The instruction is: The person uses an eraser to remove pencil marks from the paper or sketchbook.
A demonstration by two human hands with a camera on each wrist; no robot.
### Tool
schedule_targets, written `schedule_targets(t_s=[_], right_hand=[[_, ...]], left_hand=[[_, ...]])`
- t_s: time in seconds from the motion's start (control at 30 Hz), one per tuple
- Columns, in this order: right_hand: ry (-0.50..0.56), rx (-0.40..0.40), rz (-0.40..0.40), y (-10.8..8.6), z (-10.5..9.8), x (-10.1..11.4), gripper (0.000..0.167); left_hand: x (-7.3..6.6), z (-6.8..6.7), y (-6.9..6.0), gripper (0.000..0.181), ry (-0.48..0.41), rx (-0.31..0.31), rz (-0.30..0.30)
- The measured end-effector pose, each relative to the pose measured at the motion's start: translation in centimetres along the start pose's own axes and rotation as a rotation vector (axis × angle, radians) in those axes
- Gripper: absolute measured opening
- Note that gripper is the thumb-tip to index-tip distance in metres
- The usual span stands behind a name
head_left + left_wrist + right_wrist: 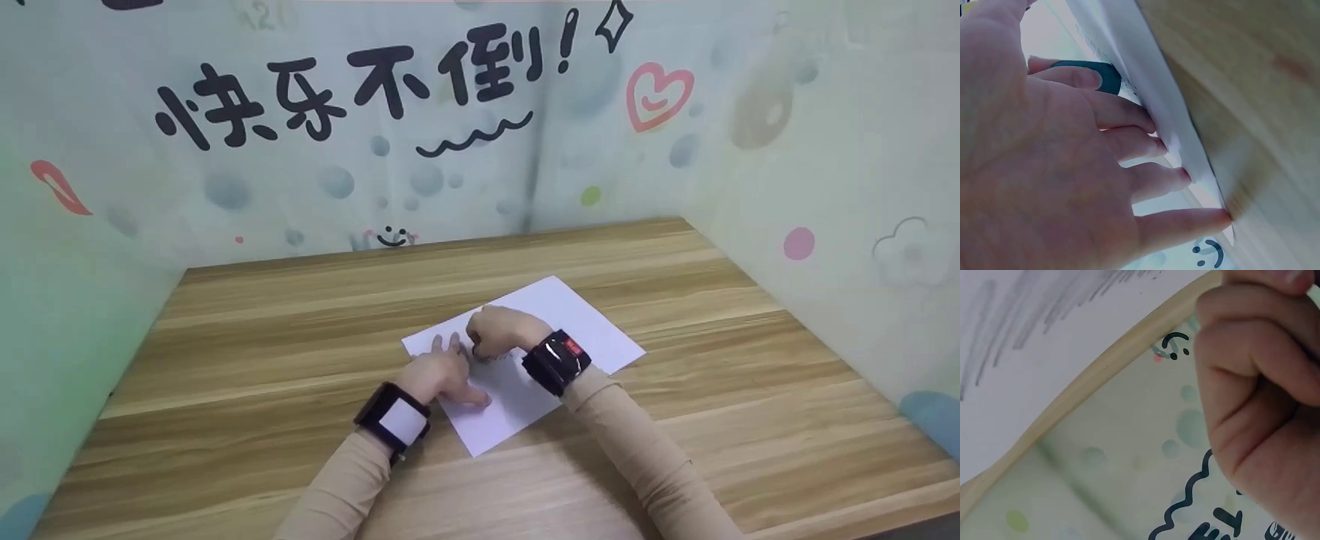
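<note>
A white sheet of paper (581, 322) lies slantwise on the wooden table. My left hand (439, 375) rests on its left part, fingers spread and thumb apart, pressing it down. Just beside it, my right hand (506, 332) is curled into a fist over the paper. In the left wrist view, the right thumb and fingers pinch a small dark teal eraser (1111, 77) with a rounded edge against the sheet. Smeared grey pencil strokes (1027, 320) show on the paper in the right wrist view. The eraser is hidden there behind the curled fingers.
The wooden table (300, 330) extends around the paper on all sides. Printed cloth walls (450, 180) with black characters and a pink heart stand behind and at both sides. Each wrist wears a black strap (557, 361).
</note>
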State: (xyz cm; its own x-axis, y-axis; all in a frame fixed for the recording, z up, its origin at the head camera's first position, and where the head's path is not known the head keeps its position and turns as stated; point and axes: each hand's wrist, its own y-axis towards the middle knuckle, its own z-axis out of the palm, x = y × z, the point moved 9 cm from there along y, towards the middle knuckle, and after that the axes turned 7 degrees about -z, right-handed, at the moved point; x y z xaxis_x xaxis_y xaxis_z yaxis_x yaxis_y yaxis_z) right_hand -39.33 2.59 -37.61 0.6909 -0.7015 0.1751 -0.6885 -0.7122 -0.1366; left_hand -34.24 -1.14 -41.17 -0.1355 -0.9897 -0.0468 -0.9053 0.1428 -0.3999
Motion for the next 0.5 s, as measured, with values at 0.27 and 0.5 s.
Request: schedule_targets(t_s=[0.27,0.5], right_hand=[[-0.043,-0.022,-0.022,-0.08,-0.04,0.07,0.004],[0.005,-0.055,-0.042,-0.2,-0.29,-0.29,0.008]], left_hand=[[-0.13,0.1,0.01,0.096,-0.022,-0.004,-0.003],[-0.14,0.06,-0.08,0.099,-0.033,-0.008,-0.01]])
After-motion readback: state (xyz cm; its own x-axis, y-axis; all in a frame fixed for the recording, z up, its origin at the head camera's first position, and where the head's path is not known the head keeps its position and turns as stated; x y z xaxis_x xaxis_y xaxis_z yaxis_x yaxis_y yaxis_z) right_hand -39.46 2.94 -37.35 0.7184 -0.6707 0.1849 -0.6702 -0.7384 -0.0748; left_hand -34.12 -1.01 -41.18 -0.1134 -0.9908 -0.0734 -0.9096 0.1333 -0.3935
